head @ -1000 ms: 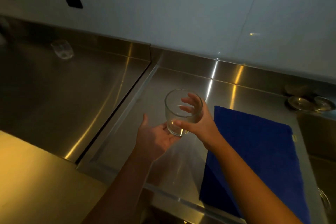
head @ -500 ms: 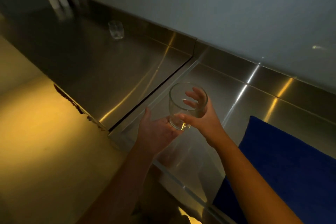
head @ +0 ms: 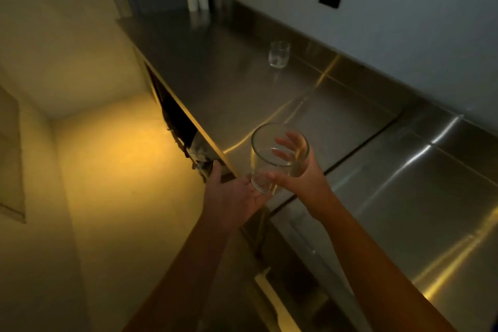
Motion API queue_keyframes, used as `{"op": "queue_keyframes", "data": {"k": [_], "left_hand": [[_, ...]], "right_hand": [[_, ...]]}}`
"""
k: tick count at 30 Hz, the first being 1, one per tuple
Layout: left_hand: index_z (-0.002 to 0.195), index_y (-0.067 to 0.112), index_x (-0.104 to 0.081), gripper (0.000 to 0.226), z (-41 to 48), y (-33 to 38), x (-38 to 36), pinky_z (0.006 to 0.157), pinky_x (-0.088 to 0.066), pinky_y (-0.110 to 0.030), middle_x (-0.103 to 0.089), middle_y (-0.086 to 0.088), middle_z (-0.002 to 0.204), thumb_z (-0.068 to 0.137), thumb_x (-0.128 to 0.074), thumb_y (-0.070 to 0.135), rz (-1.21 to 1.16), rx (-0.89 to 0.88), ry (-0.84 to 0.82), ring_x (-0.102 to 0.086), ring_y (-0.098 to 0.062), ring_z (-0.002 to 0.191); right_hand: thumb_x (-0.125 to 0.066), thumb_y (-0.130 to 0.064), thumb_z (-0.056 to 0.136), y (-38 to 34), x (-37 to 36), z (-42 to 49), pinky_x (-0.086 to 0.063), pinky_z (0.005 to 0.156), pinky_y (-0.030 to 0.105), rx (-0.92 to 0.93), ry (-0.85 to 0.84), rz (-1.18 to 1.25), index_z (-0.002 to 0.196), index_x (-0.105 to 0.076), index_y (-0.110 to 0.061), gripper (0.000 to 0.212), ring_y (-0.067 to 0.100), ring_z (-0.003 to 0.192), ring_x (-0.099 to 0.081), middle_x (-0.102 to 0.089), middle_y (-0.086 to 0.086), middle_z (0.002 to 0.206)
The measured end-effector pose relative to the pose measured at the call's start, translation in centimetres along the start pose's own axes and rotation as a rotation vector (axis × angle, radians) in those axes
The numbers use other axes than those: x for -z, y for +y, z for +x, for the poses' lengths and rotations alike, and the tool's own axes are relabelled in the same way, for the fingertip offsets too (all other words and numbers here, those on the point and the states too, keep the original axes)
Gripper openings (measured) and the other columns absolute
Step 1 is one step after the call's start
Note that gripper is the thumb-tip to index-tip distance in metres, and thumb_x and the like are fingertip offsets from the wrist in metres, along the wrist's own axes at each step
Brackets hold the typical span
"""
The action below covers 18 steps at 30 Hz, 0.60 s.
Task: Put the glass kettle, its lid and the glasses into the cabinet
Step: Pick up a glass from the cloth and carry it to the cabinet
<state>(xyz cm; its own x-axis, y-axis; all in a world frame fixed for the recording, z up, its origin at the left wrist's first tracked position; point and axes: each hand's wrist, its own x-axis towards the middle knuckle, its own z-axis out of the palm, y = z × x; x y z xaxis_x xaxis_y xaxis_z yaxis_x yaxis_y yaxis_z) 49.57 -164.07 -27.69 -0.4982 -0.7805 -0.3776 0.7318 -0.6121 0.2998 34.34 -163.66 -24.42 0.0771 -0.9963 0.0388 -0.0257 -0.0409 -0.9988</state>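
The right hand point(head: 299, 178) wraps thumb and fingers round the glass tumbler point(head: 262, 153), above the front edge of the desk point(head: 242, 83). The left hand point(head: 234, 197) lies flat beneath its base. Carry it upright, palm supporting underneath.

You stand in a kitchen, seemingly commercial: a long stainless-steel desk point(head: 229, 83), a drinking glass point(head: 279, 54) on it, runs with its steel backsplash point(head: 363, 75) along a plain wall point(head: 404, 21).
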Motion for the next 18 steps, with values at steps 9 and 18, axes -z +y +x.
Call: {"op": "queue_keyframes", "data": {"k": [9,18], "left_hand": [[0.131,-0.013,-0.039,0.098,-3.3,14.7,6.4,0.114,-0.019,-0.046,-0.042,-0.032,0.136,0.073,-0.044,0.065,-0.072,-0.069,-0.062,-0.037,-0.039,0.131],[0.132,-0.011,-0.038,0.094,-2.8,23.5,10.3,0.111,-0.024,-0.045,-0.044,-0.03,0.135,0.075,-0.042,0.063,-0.087,-0.155,-0.029,-0.043,-0.039,0.126]], "right_hand": [[-0.081,-0.041,0.045,-0.1,-14.4,8.7,-0.047,0.096,0.046,0.028,-0.088,-0.014,0.122,-0.041,-0.036,0.087,0.016,0.121,-0.051,-0.052,-0.009,0.127],[-0.082,-0.027,0.054,0.6,-22.1,16.0,-0.052,0.09,0.035,0.029,-0.197,-0.05,0.124,-0.037,-0.039,0.084,0.004,0.115,-0.053,-0.052,-0.018,0.122]]}}
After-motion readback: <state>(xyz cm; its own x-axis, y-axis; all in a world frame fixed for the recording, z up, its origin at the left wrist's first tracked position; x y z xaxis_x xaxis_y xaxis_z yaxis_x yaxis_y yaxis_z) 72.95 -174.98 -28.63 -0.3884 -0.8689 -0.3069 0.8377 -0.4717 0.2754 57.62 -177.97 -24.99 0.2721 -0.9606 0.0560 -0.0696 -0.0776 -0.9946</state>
